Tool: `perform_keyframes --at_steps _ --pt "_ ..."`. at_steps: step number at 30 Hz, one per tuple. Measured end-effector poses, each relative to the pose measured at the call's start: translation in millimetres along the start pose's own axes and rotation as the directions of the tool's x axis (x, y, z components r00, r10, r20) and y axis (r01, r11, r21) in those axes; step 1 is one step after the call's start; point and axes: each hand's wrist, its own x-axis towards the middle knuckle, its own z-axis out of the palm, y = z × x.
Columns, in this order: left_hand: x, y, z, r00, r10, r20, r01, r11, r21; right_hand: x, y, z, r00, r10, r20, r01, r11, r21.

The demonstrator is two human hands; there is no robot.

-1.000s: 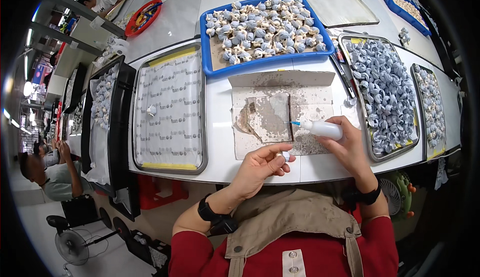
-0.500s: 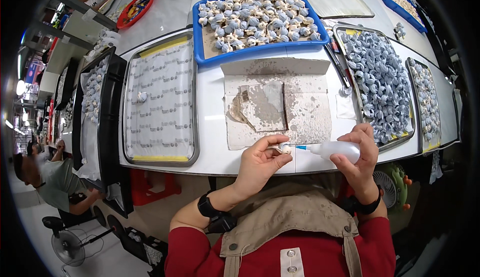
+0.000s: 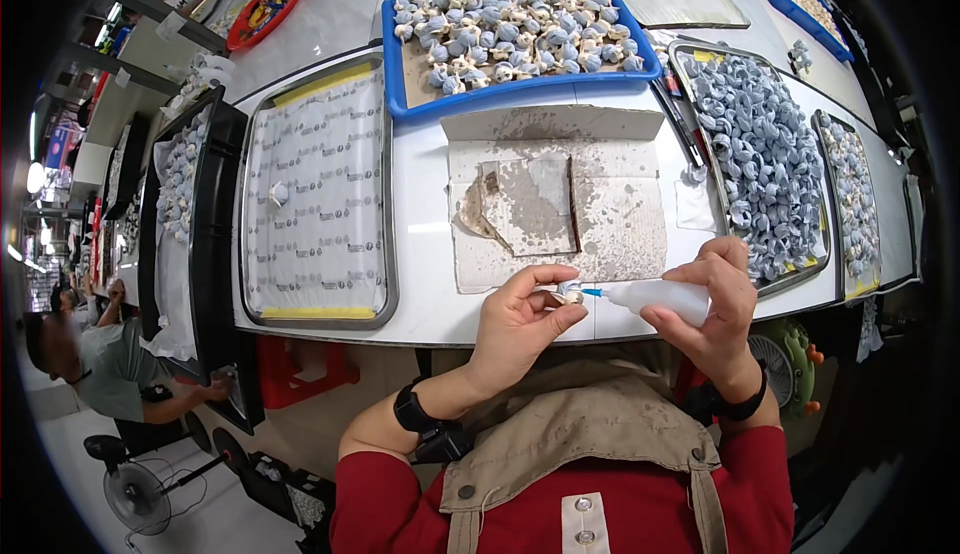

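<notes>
Between the thumb and fingers of my left hand (image 3: pixel 522 316) is a small cream and blue-grey figurine piece (image 3: pixel 571 294). My right hand (image 3: pixel 716 304) is closed round a translucent white squeeze bottle (image 3: pixel 662 300), which lies nearly level. Its thin blue nozzle (image 3: pixel 593 293) points left and meets the piece, or comes very close; touching I cannot tell. Beyond both hands lies a stained cardboard sheet (image 3: pixel 620 209) with a darker square patch of card on it. One similar small piece (image 3: pixel 278 194) sits alone on the paper-lined metal tray (image 3: pixel 318 244) to the left.
At the back stands a blue tray (image 3: pixel 395 84) full of blue-and-cream pieces. On the right, a metal tray holds many curled blue-grey parts (image 3: pixel 765 164). Tweezer-like tools (image 3: pixel 680 129) lie beside it. A black crate (image 3: pixel 215 224) stands left; a person (image 3: pixel 120 364) sits beyond it.
The bottle has tipped slightly more level, and its nozzle has moved a little left, nearer the piece. My left hand holds the piece almost where it was. The view has shifted slightly.
</notes>
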Motion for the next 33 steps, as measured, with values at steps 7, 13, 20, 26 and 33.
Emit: perform_keyframes --at_steps 7,13,20,26,33 --pt "2.3 0.5 1.0 1.000 0.007 -0.025 -0.008 1.000 -0.027 -2.7 2.8 -3.8 0.997 0.074 -0.027 -0.073 0.996 0.042" --pt "2.4 1.2 -0.1 0.999 -0.031 -0.024 0.029 0.998 -0.061 1.9 2.9 -2.8 0.999 0.037 -0.020 -0.036 0.999 0.013" --pt "2.5 4.1 -2.2 0.998 -0.061 -0.032 0.058 0.995 -0.083 3.9 3.2 0.3 0.999 0.041 0.002 -0.041 0.999 0.012" --pt "6.4 6.2 -9.0 0.998 -0.054 -0.040 0.049 0.992 -0.116 2.2 22.2 23.2 0.959 0.278 -0.054 -0.269 0.954 0.135" --pt "13.6 14.3 -12.7 1.000 0.019 0.021 -0.016 0.991 -0.131 14.6 52.6 34.5 0.975 0.208 -0.076 -0.217 0.969 -0.123"
